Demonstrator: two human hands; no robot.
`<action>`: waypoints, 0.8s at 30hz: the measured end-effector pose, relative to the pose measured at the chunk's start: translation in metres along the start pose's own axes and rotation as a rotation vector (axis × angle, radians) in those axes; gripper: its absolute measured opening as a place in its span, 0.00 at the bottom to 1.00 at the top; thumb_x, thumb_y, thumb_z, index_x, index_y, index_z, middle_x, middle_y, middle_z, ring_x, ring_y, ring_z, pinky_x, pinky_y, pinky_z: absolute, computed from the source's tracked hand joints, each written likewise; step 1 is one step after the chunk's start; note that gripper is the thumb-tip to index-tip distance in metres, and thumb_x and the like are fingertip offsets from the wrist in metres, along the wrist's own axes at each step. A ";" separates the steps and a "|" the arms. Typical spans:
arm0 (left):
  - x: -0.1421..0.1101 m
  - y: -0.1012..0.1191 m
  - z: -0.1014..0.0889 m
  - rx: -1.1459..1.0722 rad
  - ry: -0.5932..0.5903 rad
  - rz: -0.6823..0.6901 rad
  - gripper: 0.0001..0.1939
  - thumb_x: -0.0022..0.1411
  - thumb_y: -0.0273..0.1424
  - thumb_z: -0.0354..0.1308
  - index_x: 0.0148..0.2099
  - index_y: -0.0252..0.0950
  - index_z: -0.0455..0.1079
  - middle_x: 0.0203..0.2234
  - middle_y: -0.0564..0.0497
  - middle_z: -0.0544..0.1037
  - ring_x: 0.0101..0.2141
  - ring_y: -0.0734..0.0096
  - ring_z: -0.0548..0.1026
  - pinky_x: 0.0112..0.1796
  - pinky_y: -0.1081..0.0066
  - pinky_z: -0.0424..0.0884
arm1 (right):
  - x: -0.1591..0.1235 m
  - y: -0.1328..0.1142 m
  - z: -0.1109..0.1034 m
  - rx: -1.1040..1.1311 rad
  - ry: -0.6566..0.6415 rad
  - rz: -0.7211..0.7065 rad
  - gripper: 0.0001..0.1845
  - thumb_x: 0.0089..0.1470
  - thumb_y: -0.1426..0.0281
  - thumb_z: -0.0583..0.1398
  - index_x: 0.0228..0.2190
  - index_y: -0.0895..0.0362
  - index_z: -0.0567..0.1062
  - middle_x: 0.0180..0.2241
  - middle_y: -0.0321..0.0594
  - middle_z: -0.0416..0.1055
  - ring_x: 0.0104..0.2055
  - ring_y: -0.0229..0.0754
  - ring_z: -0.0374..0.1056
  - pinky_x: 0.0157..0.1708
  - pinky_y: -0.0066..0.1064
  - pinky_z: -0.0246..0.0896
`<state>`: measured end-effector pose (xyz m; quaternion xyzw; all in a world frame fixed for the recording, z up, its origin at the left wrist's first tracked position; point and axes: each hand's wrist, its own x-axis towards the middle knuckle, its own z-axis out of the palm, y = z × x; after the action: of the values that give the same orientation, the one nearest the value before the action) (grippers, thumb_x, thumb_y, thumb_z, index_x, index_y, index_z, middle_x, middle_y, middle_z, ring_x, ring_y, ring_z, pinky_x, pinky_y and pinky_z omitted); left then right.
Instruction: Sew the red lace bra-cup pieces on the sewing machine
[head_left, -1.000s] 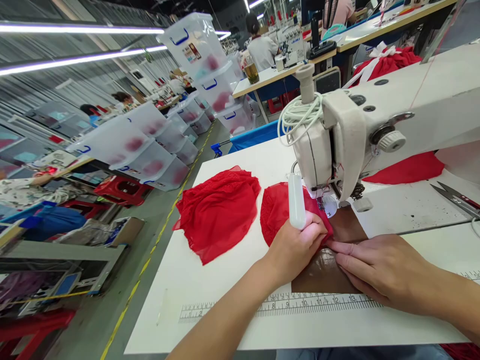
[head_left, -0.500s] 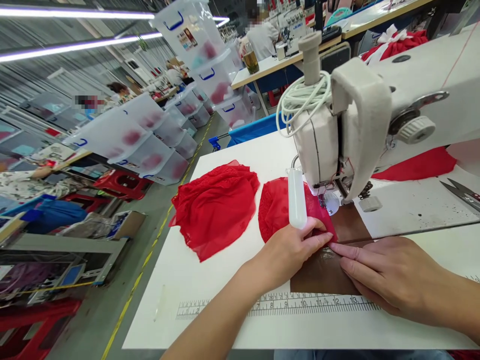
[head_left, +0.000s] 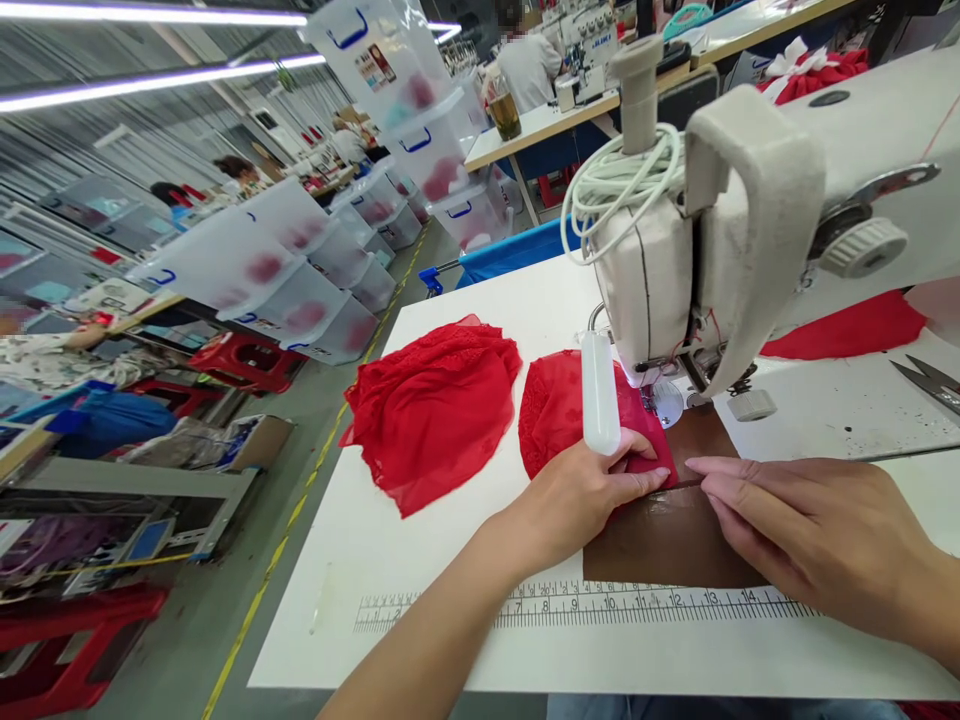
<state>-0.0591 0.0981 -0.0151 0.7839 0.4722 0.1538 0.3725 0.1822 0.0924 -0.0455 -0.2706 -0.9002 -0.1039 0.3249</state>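
A sheer red fabric piece (head_left: pixel 551 410) with a lace-like left part lies under the sewing machine's (head_left: pixel 645 280) presser area, its right edge near the needle. My left hand (head_left: pixel 577 500) grips that edge, thumb on top and the other fingers bent over the cloth. Just right of the fabric, my right hand (head_left: pixel 810 530) is over a brown sheet (head_left: pixel 675 540) taped to the table, fingers stretched forward and holding nothing. Its fingertips are apart from the cloth. A white lamp-like tube (head_left: pixel 600 395) hangs in front of the machine, partly covering the fabric.
Another red fabric piece (head_left: pixel 435 415) lies at the left on the white table (head_left: pixel 315 640). A printed ruler (head_left: pixel 570 610) runs along the front. Scissors (head_left: pixel 930 385) rest at the right, near more red cloth (head_left: pixel 847 328). Clear storage boxes (head_left: pixel 300 290) stand beyond the aisle.
My right hand has moved right, off the fabric's edge. My left hand stays on the cloth, shifted slightly. The view has moved a little.
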 end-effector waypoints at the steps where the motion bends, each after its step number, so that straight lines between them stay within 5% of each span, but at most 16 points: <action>1: 0.000 0.000 0.000 0.021 -0.003 0.002 0.14 0.74 0.41 0.53 0.51 0.42 0.74 0.41 0.51 0.78 0.42 0.67 0.77 0.38 0.72 0.74 | -0.001 0.000 0.001 0.003 -0.005 0.005 0.09 0.68 0.75 0.53 0.41 0.57 0.73 0.41 0.38 0.82 0.30 0.40 0.76 0.26 0.35 0.63; 10: 0.000 -0.013 0.006 0.214 0.147 0.334 0.13 0.75 0.28 0.50 0.48 0.35 0.77 0.46 0.45 0.79 0.45 0.67 0.78 0.44 0.71 0.78 | -0.009 -0.003 0.006 0.048 -0.045 0.033 0.09 0.68 0.74 0.52 0.40 0.56 0.72 0.43 0.38 0.81 0.29 0.41 0.76 0.25 0.37 0.61; 24: 0.008 -0.017 0.020 0.016 0.298 0.314 0.07 0.67 0.22 0.58 0.37 0.36 0.76 0.37 0.50 0.81 0.38 0.71 0.78 0.40 0.72 0.75 | -0.008 -0.002 0.006 0.041 -0.037 0.063 0.10 0.68 0.75 0.53 0.42 0.57 0.74 0.46 0.39 0.81 0.33 0.42 0.77 0.28 0.37 0.62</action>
<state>-0.0538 0.1008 -0.0416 0.8194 0.3952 0.3205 0.2639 0.1829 0.0891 -0.0551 -0.2938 -0.8991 -0.0703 0.3167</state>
